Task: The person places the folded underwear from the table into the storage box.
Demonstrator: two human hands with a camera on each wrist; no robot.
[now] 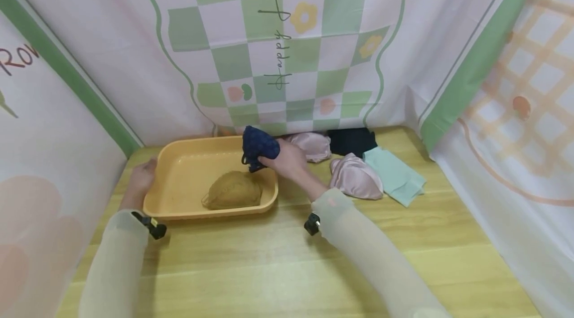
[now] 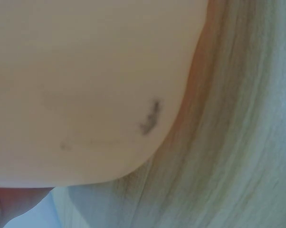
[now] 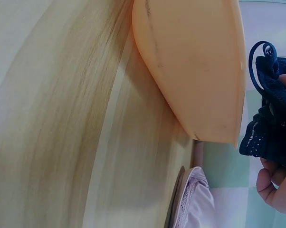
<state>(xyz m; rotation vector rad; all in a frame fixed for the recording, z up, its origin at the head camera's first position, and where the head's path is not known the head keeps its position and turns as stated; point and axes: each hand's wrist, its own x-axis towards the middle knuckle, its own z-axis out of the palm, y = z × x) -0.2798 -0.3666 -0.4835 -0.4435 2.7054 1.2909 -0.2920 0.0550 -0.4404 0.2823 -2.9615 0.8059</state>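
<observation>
My right hand (image 1: pixel 289 158) pinches a navy lace bra (image 1: pixel 259 147) folded into a small bundle, held above the right end of a yellow plastic tray (image 1: pixel 179 168). In the right wrist view, a thin strap loop of the navy bra (image 3: pixel 273 109) sticks out beside the fingers. Inside the tray, at its front right, lies a folded mustard-brown bra (image 1: pixel 235 190), cup side up. My left hand (image 1: pixel 142 177) grips the tray's left side at the rim. The left wrist view shows mostly the tray's outer wall (image 2: pixel 95 95), with one finger at the lower left.
Right of the tray, a folded pink satin garment (image 1: pixel 311 146), a folded black garment (image 1: pixel 352 141), a pink satin bra (image 1: pixel 356 177) and a folded mint-green cloth garment (image 1: pixel 396 176) lie on the wooden table (image 1: pixel 233 268). A printed curtain (image 1: pixel 305 59) hangs behind.
</observation>
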